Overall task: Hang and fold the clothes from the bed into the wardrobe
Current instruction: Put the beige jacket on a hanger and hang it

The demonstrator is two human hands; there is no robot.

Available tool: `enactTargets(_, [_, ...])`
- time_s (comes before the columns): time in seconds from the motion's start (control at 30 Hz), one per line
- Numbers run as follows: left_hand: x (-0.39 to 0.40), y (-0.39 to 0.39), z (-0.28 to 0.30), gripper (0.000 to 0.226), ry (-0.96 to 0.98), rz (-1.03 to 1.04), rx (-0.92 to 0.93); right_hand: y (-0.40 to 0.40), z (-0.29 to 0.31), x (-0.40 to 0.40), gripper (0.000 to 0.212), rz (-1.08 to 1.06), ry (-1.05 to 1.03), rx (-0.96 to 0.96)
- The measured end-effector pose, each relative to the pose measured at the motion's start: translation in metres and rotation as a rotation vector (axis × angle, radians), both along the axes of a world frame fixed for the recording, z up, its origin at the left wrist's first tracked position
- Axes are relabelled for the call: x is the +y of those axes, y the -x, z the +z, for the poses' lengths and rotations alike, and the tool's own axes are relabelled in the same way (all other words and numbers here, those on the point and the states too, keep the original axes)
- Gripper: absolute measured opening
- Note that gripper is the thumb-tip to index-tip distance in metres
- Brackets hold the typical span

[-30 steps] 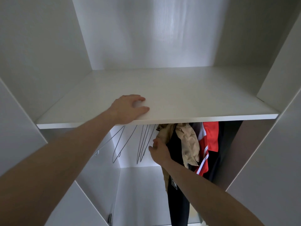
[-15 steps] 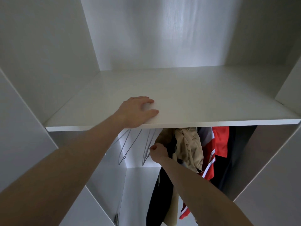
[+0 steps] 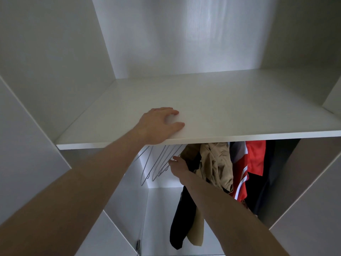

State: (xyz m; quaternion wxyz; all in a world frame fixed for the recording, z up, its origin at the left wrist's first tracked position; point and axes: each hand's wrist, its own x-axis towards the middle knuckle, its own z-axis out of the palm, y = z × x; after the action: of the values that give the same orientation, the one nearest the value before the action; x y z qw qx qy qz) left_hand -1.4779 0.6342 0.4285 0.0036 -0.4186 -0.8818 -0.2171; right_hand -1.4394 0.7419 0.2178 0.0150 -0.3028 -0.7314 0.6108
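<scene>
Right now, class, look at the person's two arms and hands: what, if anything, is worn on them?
Nothing shows on either. The left hand and right hand are bare, with no gloves, rings or watch visible. Both forearms are bare as far as the frame's edge, so no sleeves appear.

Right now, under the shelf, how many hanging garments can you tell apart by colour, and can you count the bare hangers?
Beige crumpled fabric garment: 1
Red garment with white stripes: 1
Black hanging garment: 1
Grey garment, mostly hidden: 1
Total: 4 garments told apart by colour
Thin grey wire hangers, bare: several, overlapping, exact count unclear.
</scene>
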Motion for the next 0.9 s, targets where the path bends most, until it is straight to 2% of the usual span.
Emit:
enactTargets(0.07, [0.0,0.001,-0.001,0.069,-0.003,0.001,-0.003,0.009,-0.003,0.003,0.049,-0.096,0.337,0.071])
enactTargets(0.1, [0.0,0.002,-0.001,0.069,-0.003,0.004,-0.004,0.011,-0.003,0.004,0.045,-0.11,0.431,0.101])
enactTargets(0.2, [0.0,0.002,-0.001,0.068,-0.005,0.007,0.0,0.016,0.009,-0.005,0.021,-0.087,0.477,0.028])
enactTargets(0.23, [0.0,0.002,-0.001,0.067,-0.002,0.006,0.007,0.015,0.01,-0.01,0.017,-0.115,0.481,0.009])
enactTargets(0.27, [0.0,0.002,-0.001,0.066,0.001,0.007,0.012,0.018,0.006,-0.011,0.02,-0.139,0.375,0.032])
enactTargets(0.3, [0.0,0.002,-0.001,0.065,0.003,0.006,0.014,0.02,0.004,-0.013,0.021,-0.152,0.365,0.061])
enactTargets(0.43, [0.0,0.002,0.0,0.065,0.011,-0.002,0.021,0.023,0.005,-0.025,0.003,-0.246,0.332,0.12])
enactTargets(0.77, [0.0,0.002,0.0,0.064,0.015,0.002,0.025,-0.025,0.005,-0.026,0.023,-0.25,0.33,0.225])
enactTargets(0.9, [0.001,0.0,0.002,0.065,0.0,0.005,0.014,-0.059,0.01,-0.024,0.016,-0.243,0.132,0.251])
